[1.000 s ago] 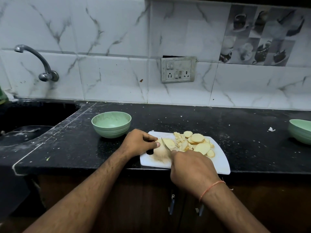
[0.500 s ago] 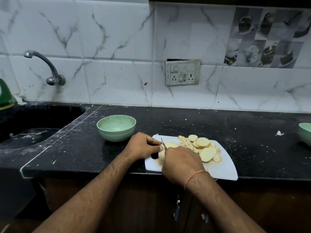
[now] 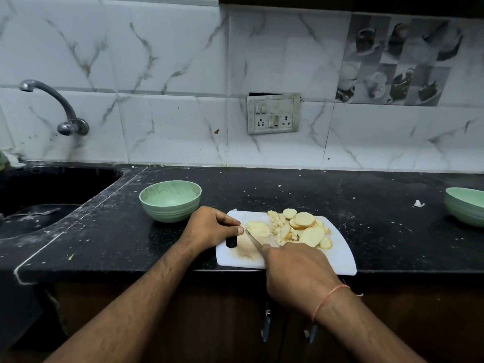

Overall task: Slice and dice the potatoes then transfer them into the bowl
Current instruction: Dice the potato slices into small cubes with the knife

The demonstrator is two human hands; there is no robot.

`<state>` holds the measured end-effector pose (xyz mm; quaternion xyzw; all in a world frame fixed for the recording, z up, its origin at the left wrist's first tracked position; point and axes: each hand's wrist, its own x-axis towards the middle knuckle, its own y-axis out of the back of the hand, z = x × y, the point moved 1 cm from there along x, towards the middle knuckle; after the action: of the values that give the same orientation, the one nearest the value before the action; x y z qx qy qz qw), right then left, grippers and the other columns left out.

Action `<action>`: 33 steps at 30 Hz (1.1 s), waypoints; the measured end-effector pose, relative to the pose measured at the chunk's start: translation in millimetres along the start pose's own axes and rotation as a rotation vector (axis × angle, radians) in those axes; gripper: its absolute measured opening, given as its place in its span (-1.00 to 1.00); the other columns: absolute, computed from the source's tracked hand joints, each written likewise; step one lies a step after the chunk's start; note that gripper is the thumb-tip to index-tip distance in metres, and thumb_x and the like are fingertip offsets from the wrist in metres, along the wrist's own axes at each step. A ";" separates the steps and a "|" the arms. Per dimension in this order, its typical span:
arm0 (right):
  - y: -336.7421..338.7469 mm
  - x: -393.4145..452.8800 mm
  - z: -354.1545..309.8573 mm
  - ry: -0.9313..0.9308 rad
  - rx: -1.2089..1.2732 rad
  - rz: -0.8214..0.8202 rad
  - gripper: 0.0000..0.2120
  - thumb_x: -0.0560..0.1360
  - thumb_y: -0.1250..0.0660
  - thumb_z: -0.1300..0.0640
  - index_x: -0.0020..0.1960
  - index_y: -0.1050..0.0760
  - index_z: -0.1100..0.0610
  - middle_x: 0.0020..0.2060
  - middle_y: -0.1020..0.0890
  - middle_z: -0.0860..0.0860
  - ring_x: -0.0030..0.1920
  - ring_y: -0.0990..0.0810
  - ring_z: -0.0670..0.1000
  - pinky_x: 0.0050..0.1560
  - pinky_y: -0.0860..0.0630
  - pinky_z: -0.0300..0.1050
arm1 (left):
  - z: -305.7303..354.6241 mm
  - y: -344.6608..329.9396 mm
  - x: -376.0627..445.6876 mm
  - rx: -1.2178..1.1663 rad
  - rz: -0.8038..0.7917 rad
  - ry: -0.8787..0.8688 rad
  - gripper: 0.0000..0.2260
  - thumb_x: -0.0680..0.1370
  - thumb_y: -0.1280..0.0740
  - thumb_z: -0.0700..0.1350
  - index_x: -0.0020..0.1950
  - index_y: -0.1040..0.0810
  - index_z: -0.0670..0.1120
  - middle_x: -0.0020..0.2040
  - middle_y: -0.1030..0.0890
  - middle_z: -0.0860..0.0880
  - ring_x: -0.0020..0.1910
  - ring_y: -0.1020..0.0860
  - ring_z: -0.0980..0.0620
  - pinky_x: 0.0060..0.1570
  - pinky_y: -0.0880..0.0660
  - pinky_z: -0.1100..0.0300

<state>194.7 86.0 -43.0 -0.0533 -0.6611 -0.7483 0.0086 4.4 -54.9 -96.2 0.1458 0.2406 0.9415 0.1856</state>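
A white cutting board (image 3: 337,255) lies at the counter's front edge. On it are a pile of potato slices and diced bits (image 3: 301,227) and one flat potato slice (image 3: 258,228) to their left. My right hand (image 3: 296,273) grips a knife (image 3: 252,238) whose blade points up-left, along the left side of that slice. My left hand (image 3: 209,226) rests on the board's left end with fingers curled. Its thumb tip sits at the slice's left end, beside the blade tip. An empty green bowl (image 3: 170,203) stands just left of the board.
A second green bowl (image 3: 466,209) sits at the far right of the black counter (image 3: 366,205). A sink (image 3: 39,203) with a tap (image 3: 60,108) is at the left. A tiled wall with a switch plate (image 3: 273,113) stands behind.
My right hand has drawn back toward me and to the right, so more of the blade shows beside the slice. My left hand has stayed at the slice's left end.
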 end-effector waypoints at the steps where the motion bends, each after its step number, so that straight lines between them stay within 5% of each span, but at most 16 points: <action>1: 0.9 -1.5 5.0 -0.007 0.000 0.012 -0.65 0.62 -0.17 0.05 0.39 -0.41 0.00 0.05 -0.60 0.06 0.05 -0.56 0.16 -0.13 -0.31 -0.05 | 0.1 -0.4 -0.3 -0.002 0.000 -0.001 -0.89 0.46 -0.64 -0.02 -0.07 -0.80 0.01 -0.30 -0.75 -0.01 -0.21 -0.69 0.21 0.13 -0.63 0.10; 6: -4.0 0.8 25.5 -0.030 0.089 0.084 -0.71 0.63 -0.12 -0.01 0.29 -0.48 -0.07 -0.03 -0.63 0.02 0.01 -0.59 0.16 -0.14 -0.42 -0.02 | 0.7 -4.0 -2.7 0.007 -0.005 -0.019 -0.87 0.49 -0.62 0.01 -0.02 -0.79 0.03 -0.29 -0.75 0.01 -0.17 -0.72 0.21 0.11 -0.60 0.20; 10: -9.3 4.7 47.8 -0.007 0.211 0.082 -0.65 0.66 -0.09 -0.11 0.40 -0.42 -0.18 0.04 -0.66 -0.01 0.10 -0.59 0.12 0.02 -0.54 0.02 | 0.3 -5.9 -3.1 0.028 -0.015 -0.062 -0.88 0.51 -0.59 0.03 0.03 -0.78 0.09 -0.26 -0.75 0.06 -0.22 -0.69 0.23 0.08 -0.56 0.22; 13: -14.4 11.6 68.0 0.039 0.343 0.081 -0.64 0.67 -0.14 -0.12 0.44 -0.43 -0.26 0.10 -0.70 -0.10 0.11 -0.60 0.01 0.10 -0.55 -0.01 | -3.7 -6.0 1.1 0.132 0.037 -0.117 -0.80 0.50 -0.58 0.11 0.12 -0.75 0.20 -0.03 -0.71 0.19 0.03 -0.66 0.29 0.23 -0.56 0.16; 17: -27.9 16.1 86.3 0.077 0.603 0.073 -0.67 0.68 -0.23 -0.10 0.42 -0.50 -0.27 0.27 -0.56 -0.41 0.31 -0.52 -0.27 0.21 -0.45 -0.33 | -3.2 -9.3 3.4 0.259 0.017 -0.136 -0.76 0.52 -0.54 0.14 0.18 -0.74 0.21 0.11 -0.60 0.21 0.18 -0.60 0.25 0.32 -0.51 0.15; 19: -29.6 15.3 89.8 0.101 0.768 0.086 -0.70 0.69 -0.24 -0.05 0.39 -0.53 -0.24 0.01 -0.59 -0.53 0.08 -0.56 -0.43 0.01 -0.40 -0.51 | -2.7 -10.1 3.5 0.252 0.020 -0.136 -0.81 0.53 -0.54 0.13 0.13 -0.75 0.21 0.08 -0.62 0.19 0.13 -0.61 0.24 0.28 -0.54 0.12; 22: -33.0 18.1 95.1 0.107 1.051 0.021 -0.73 0.71 -0.24 0.08 0.33 -0.57 -0.15 -0.53 -0.45 -0.27 -0.52 -0.43 -0.21 -0.43 -0.27 -0.39 | -3.1 -10.0 2.8 0.228 0.035 -0.150 -0.85 0.52 -0.56 0.11 0.08 -0.76 0.23 0.01 -0.65 0.18 0.03 -0.64 0.24 0.19 -0.60 0.09; 25: -38.1 22.2 100.9 0.108 1.220 -0.014 -0.73 0.69 -0.27 0.06 0.31 -0.62 -0.18 -0.53 -0.25 -0.01 -0.52 -0.18 -0.01 -0.49 -0.11 -0.19 | -3.9 -11.6 3.8 0.237 0.040 -0.183 -0.85 0.53 -0.55 0.09 0.09 -0.76 0.22 -0.01 -0.67 0.20 0.00 -0.64 0.27 0.15 -0.60 0.12; 33: -43.2 25.9 104.3 0.099 1.352 -0.016 -0.75 0.67 -0.31 0.06 0.28 -0.65 -0.12 -0.45 -0.21 0.07 -0.49 -0.15 -0.01 -0.50 -0.10 -0.23 | 2.8 -13.4 -1.5 0.288 0.076 -0.266 -0.83 0.55 -0.55 0.03 0.11 -0.68 0.14 -0.06 -0.69 0.29 0.03 -0.64 0.27 0.05 -0.52 0.30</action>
<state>172.5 196.2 -70.8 0.0029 -0.9830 -0.1720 0.0648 10.4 -43.5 -100.9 0.3032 0.3405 0.8760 0.1573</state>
